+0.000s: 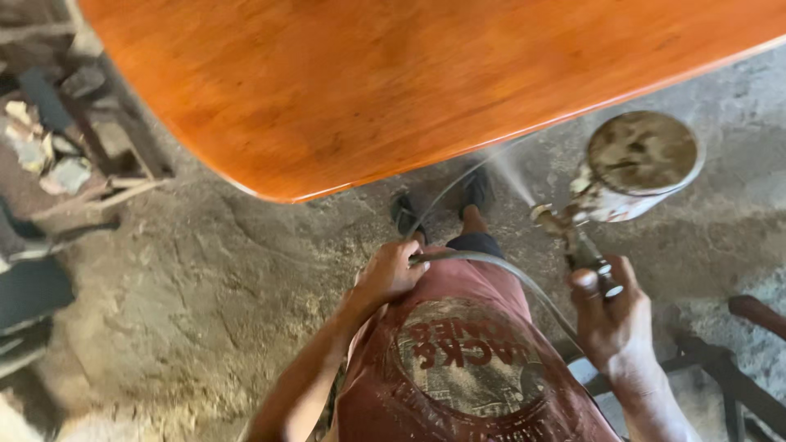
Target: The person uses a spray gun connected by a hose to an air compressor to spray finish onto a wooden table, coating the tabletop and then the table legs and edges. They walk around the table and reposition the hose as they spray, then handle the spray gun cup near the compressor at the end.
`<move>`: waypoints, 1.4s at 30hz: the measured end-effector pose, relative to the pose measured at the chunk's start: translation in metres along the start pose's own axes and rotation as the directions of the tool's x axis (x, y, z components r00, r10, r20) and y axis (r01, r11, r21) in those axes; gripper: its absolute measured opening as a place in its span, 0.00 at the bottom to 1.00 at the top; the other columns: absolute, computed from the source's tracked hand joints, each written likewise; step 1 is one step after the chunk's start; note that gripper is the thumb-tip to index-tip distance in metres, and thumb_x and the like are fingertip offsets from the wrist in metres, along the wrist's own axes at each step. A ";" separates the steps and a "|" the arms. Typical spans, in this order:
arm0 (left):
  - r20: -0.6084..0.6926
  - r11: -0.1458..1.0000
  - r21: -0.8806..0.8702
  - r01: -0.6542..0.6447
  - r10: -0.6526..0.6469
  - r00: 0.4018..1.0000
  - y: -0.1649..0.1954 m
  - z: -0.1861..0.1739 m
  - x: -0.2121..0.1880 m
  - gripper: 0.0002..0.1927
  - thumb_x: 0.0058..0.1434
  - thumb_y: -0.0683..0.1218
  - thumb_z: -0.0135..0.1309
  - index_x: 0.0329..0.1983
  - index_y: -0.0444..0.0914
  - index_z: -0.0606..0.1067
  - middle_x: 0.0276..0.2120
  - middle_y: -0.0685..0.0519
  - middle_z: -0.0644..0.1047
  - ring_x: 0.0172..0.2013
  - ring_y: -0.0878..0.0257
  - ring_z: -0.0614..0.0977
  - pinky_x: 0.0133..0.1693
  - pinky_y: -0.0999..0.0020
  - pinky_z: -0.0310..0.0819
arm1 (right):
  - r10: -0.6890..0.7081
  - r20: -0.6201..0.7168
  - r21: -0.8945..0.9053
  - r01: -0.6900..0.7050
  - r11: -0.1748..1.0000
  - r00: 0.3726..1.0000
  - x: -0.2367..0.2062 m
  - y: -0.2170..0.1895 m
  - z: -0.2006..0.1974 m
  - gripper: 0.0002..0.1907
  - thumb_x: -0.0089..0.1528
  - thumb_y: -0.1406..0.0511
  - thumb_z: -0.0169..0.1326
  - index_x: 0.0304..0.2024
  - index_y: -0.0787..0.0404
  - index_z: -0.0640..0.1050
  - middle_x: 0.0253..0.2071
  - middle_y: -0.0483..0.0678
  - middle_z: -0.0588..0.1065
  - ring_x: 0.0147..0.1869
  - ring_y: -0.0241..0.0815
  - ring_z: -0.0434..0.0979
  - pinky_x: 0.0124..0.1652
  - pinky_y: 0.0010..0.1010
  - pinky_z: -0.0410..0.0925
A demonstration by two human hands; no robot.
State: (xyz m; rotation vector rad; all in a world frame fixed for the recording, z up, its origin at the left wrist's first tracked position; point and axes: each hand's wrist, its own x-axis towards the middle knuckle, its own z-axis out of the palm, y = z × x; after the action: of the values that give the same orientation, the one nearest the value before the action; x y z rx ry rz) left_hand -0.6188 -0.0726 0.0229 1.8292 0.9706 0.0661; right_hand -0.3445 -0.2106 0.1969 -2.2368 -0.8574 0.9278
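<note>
My right hand [612, 315] grips the handle of a spray gun [573, 229] with a stained metal cup [641, 162] on top. A fine mist leaves its nozzle toward the edge of a glossy orange-brown wooden tabletop [393, 82]. My left hand [391, 270] is closed around a grey air hose [499, 266] that curves across my red shirt to the gun. My feet in dark sandals [442, 205] stand on the ground just under the tabletop's edge.
The floor [213, 311] is rough grey dirt and concrete. Scrap wood and rubble [57, 139] lie at the left. A dark metal frame [729, 376] and a wooden piece [757, 313] stand at the lower right.
</note>
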 end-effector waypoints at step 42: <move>-0.537 0.845 -0.471 0.253 -0.502 0.677 -0.029 -0.072 -0.095 0.11 0.61 0.48 0.58 0.36 0.33 0.77 0.24 0.44 0.77 0.25 0.57 0.76 0.29 0.58 0.72 | -0.565 0.294 0.500 0.379 0.778 0.771 0.221 -0.323 0.227 0.28 0.67 0.42 0.49 0.36 0.59 0.72 0.24 0.41 0.69 0.19 0.29 0.66 0.17 0.24 0.58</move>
State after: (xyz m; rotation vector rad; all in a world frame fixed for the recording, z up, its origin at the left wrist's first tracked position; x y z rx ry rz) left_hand -0.7328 -0.0750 0.0692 1.2160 1.6983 0.6155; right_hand -0.5039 0.2128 0.1970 -1.3517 -1.2277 1.2247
